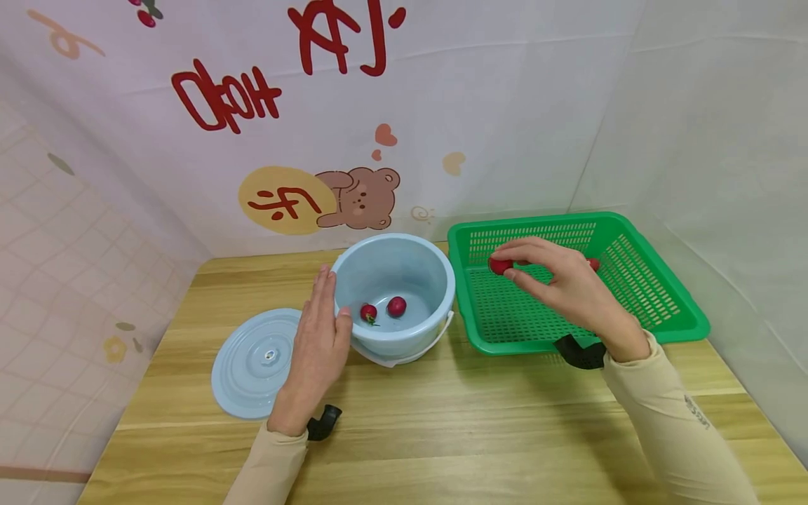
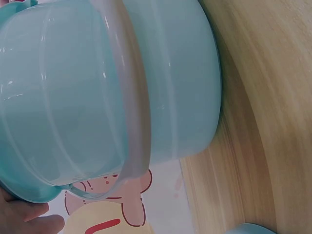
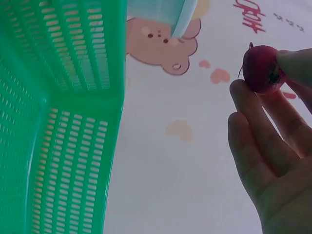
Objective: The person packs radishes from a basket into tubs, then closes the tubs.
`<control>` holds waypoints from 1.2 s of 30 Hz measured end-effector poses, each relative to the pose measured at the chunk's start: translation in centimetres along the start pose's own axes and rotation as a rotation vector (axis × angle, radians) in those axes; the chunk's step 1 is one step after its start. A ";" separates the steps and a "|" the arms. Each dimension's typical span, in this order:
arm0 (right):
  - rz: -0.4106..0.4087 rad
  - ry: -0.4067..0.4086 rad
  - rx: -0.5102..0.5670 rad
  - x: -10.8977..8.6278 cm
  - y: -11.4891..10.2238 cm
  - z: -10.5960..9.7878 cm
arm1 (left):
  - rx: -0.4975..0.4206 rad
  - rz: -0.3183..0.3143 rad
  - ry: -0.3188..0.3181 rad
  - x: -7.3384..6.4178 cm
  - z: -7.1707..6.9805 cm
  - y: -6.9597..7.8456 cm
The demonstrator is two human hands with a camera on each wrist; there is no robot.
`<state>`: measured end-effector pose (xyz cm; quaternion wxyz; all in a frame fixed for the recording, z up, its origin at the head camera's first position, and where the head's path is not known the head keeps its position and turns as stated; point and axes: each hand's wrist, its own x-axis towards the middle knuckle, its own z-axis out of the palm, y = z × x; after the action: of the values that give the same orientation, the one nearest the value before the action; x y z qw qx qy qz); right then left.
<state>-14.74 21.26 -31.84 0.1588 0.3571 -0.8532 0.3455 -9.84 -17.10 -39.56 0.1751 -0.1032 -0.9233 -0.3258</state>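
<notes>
My right hand [image 1: 564, 284] pinches a red radish [image 3: 263, 69] between thumb and fingertips, above the green basket [image 1: 505, 348]. In the right wrist view a thin root trails from the radish. Against the left side of the light blue bucket [image 1: 404, 339] rests my left hand [image 1: 320, 337], its fingers straight along the rim. Two radishes [image 1: 396, 306] lie on the bucket's floor, one with a bit of green stem. Another red radish [image 1: 593, 264] shows in the basket, partly hidden behind my right hand.
A round light blue lid [image 1: 246, 372] lies on the wooden table [image 1: 442, 435] left of the bucket, partly behind my left hand. The bucket's white handle [image 1: 435, 340] hangs down in front. A printed cloth wall [image 1: 505, 105] stands behind the basket and bucket.
</notes>
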 end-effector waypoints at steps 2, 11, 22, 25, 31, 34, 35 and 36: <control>-0.018 0.011 0.024 0.0 -0.3 0.5 | 0.000 0.001 0.001 0.0 0.0 0.0; -0.085 0.086 0.140 0.3 -2.0 3.2 | -0.006 0.004 0.009 0.0 0.0 0.1; -0.112 0.120 0.178 0.7 -3.8 6.5 | -0.004 0.008 0.011 0.0 0.1 0.0; -0.114 0.109 0.159 0.9 -4.1 7.3 | -0.003 0.012 0.012 0.0 0.1 -0.1; -0.118 0.081 0.137 1.4 -4.6 8.7 | -0.004 0.009 0.010 0.0 0.1 0.0; -0.134 0.071 0.129 1.5 -4.8 9.3 | -0.008 0.003 0.006 0.0 0.1 0.1; -0.142 0.071 0.126 1.6 -4.8 9.4 | -0.008 0.004 0.006 0.0 0.1 0.1; -0.147 0.070 0.122 1.6 -4.8 9.6 | -0.009 0.003 0.005 0.0 0.1 0.1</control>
<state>-12.60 11.28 -35.51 0.1916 0.4155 -0.7959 0.3964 -9.83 -16.98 -39.54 0.1777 -0.1044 -0.9213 -0.3298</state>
